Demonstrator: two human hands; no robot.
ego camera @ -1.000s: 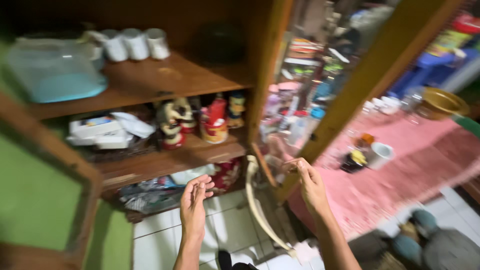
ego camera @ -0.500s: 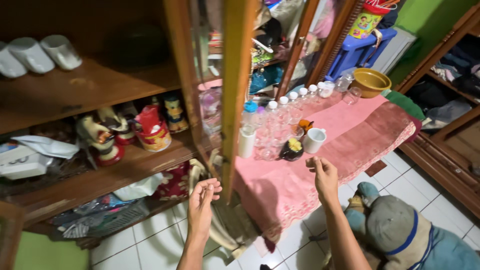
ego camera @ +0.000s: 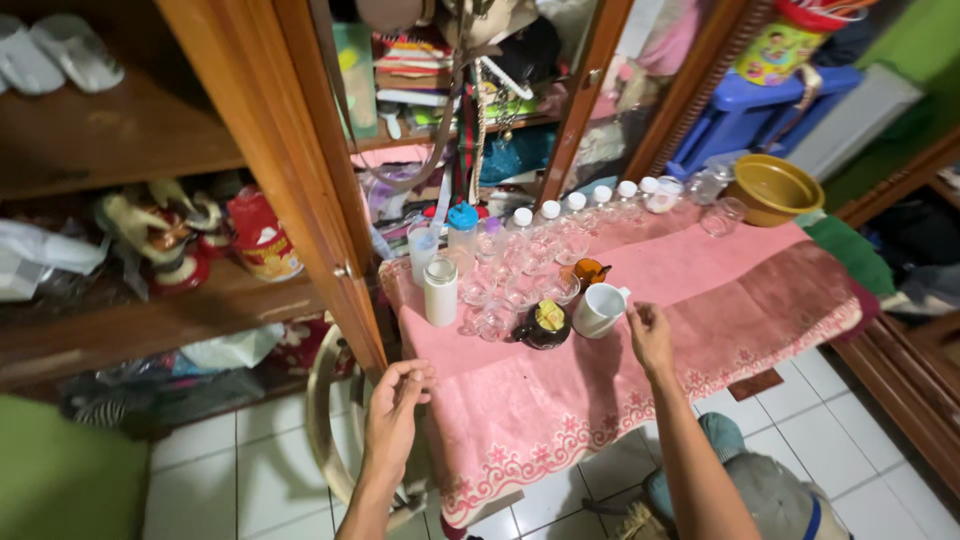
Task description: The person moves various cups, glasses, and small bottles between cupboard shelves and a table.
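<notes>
While your left hand [ego camera: 393,412] hangs loosely curled at the near corner of the pink tablecloth [ego camera: 700,290], its fingers close on nothing; the fingertips sit just at the cloth's edge, and you cannot tell from this view whether they actually touch it. Just left of that hand stands the wooden cabinet door frame [ego camera: 300,190], and below it curves the pale rim of a plastic chair [ego camera: 322,420].

Your right hand [ego camera: 651,339] rests half open over the cloth, fingers bent, holding nothing. Nearest to it, just beyond and to the left of its fingertips, stands a white mug [ego camera: 602,308], close but apart from the hand. Left of the mug sits a dark round pot [ego camera: 544,325] with something yellow on top, and behind the mug an amber glass cup [ego camera: 589,271]. Farther out from your right hand is a cluster of small clear glasses [ego camera: 520,270], with a white cylindrical bottle [ego camera: 440,291] and a blue-capped clear bottle [ego camera: 462,232] at its left side. Well beyond your right hand, at the far end of the table, lies a yellow-brown plastic bowl [ego camera: 772,188].

Below your right forearm, a person in a grey cap [ego camera: 775,500] sits low on the white tiled floor [ego camera: 230,470].
</notes>
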